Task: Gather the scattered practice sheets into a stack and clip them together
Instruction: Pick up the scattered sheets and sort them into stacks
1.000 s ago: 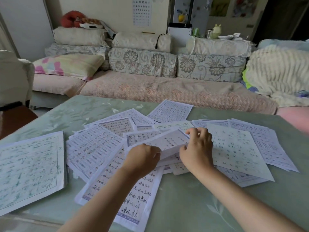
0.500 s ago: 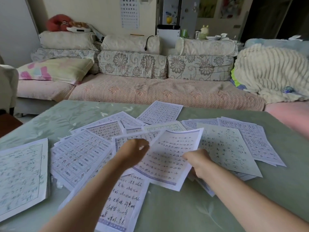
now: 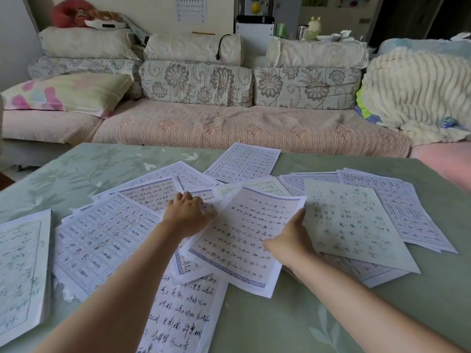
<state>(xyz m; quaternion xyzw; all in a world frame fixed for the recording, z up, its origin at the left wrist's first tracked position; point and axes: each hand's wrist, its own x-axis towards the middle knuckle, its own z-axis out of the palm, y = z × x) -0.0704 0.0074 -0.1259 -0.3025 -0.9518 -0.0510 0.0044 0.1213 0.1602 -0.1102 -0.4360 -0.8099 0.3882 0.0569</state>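
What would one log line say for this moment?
step: gathering | left hand: grips bordered sheet | right hand: holds it | table: sheets scattered

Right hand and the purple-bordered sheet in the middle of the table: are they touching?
Touching. The head view shows the right hand holding the right edge of the purple-bordered sheet, with the thumb lying across its face.

Handwritten characters cover the practice sheets (image 3: 237,238), none legible; rows on the far wall chart (image 3: 191,8) are too small.
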